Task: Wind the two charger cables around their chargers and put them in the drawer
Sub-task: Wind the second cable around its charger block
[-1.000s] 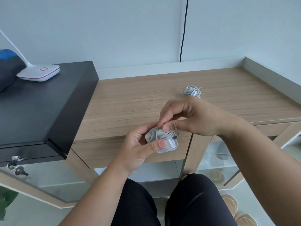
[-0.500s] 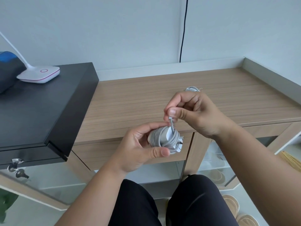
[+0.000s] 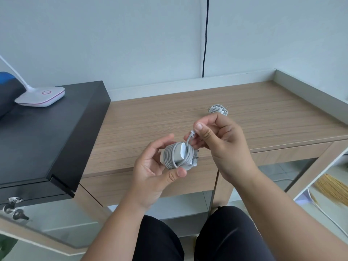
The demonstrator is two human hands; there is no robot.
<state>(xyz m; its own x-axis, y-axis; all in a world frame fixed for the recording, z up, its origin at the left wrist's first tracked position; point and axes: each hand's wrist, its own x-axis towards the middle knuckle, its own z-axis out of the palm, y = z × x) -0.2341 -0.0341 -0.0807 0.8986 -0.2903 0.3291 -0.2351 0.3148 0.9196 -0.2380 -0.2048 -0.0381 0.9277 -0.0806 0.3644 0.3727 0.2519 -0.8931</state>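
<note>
My left hand (image 3: pixel 152 172) holds a white charger (image 3: pixel 179 155) with grey cable wound several times around it, thumb under it and fingers behind. My right hand (image 3: pixel 224 146) pinches the free cable end (image 3: pixel 190 135) just above the charger, between thumb and forefinger. A second charger (image 3: pixel 218 109) with its cable wound around it lies on the wooden desk (image 3: pixel 154 117) behind my right hand, partly hidden by the fingers. The desk's drawer front (image 3: pixel 195 182) below the charger is closed.
A black cabinet (image 3: pixel 47 140) stands at the left with a white lamp base (image 3: pixel 42 96) on it and keys (image 3: pixel 13 207) in its lock. A black cable (image 3: pixel 205 36) runs down the wall. A raised ledge (image 3: pixel 310 91) borders the desk's right side. My knees are below.
My right hand has lifted from the charger and pulled the cable end up and to the right. The left hand has turned the charger slightly and kept holding it.
</note>
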